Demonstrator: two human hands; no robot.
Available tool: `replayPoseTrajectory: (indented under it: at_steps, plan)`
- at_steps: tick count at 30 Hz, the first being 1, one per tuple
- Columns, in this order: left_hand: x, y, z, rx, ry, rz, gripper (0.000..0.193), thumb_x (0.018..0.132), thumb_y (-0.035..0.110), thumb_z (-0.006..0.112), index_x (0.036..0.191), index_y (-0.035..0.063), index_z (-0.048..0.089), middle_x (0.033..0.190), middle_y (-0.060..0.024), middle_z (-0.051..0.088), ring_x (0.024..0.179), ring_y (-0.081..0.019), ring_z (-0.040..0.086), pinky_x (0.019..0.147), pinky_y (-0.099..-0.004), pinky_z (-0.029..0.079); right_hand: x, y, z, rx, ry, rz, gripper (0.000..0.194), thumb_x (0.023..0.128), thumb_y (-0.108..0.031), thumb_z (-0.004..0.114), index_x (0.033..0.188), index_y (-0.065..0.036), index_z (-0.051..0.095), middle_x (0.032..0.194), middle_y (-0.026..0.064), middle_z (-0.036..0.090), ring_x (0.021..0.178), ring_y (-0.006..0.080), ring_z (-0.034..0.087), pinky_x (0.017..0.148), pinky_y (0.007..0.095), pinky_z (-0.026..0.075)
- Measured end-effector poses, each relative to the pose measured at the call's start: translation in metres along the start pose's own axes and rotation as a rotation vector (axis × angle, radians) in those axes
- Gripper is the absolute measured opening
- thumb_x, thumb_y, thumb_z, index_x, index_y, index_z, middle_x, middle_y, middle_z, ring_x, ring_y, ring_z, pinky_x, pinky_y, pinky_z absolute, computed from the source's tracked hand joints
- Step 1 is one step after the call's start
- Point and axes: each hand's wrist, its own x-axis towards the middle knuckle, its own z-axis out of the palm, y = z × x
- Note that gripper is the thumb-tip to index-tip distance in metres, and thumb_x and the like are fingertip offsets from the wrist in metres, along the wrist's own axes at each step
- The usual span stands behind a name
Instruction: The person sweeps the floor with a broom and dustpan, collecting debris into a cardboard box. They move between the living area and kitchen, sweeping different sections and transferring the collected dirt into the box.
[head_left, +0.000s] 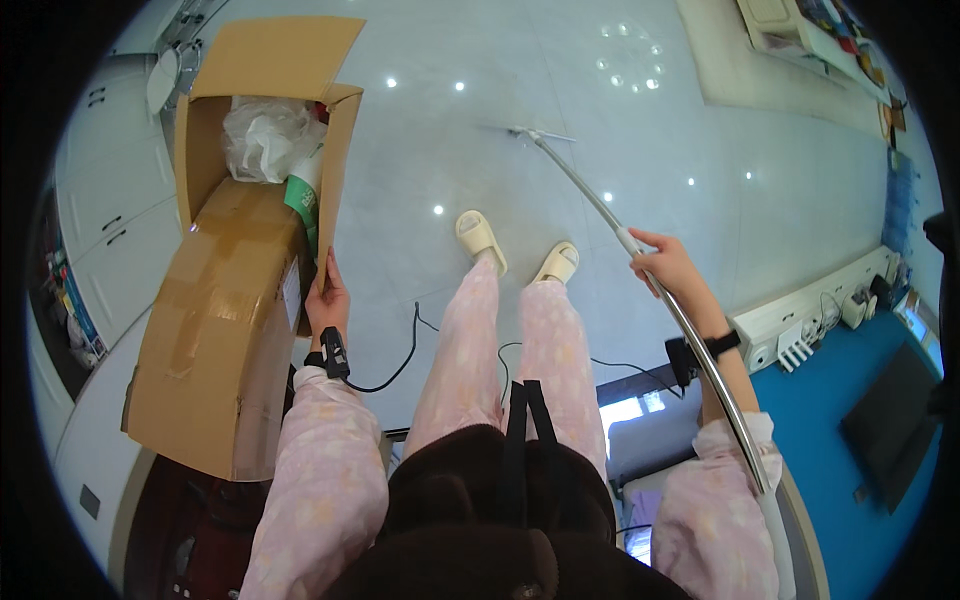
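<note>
At the left, my left hand (328, 304) grips the near lower end of the right side flap of an open cardboard box (274, 56). A crumpled clear plastic bag (270, 139) and a green and white packet (302, 196) lie inside it. Against the opening stands a long taped cardboard box (202, 292); whether it sits partly inside cannot be seen. My right hand (664, 262) is wrapped around the metal pole (585, 187) of a floor mop or squeegee. Its flat head (544, 135) rests on the tiles ahead of my feet, and the pole's other end reaches past my right forearm.
Cream slippers (480, 236) are on my feet on the glossy tiled floor (480, 45). Black cables (411, 352) run from my wrist devices past my legs. White cabinets (112, 187) stand at the left. A low white unit (765, 341) and blue surface (810, 427) lie right.
</note>
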Motion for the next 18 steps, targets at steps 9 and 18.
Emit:
replayPoseTrajectory:
  at_steps: [9,18]
  plan:
    - [0.01,-0.012,-0.011,-0.105,0.033,0.111,0.036,0.096,-0.004,0.033,0.13,-0.015,0.04,0.132,-0.0265,0.05,0.123,-0.0386,0.049,0.104,-0.044,0.047,-0.032,-0.075,-0.026,0.159,0.028,-0.164,0.061,0.077,0.0,0.06,0.137,-0.004,0.048,0.058,0.0053,0.055,0.036,0.0105,0.044,0.032,0.0248,0.034]
    - [0.062,-0.009,-0.046,-0.097,-0.063,0.399,0.031,0.097,-0.002,0.038,0.123,-0.0159,0.047,0.126,-0.0221,0.055,0.119,-0.0324,0.053,0.104,-0.0387,0.047,-0.116,-0.039,-0.007,-0.01,0.151,-0.25,0.068,0.073,0.002,0.057,0.14,-0.003,0.045,0.058,0.0001,0.052,0.037,0.0061,0.043,0.033,0.0211,0.032]
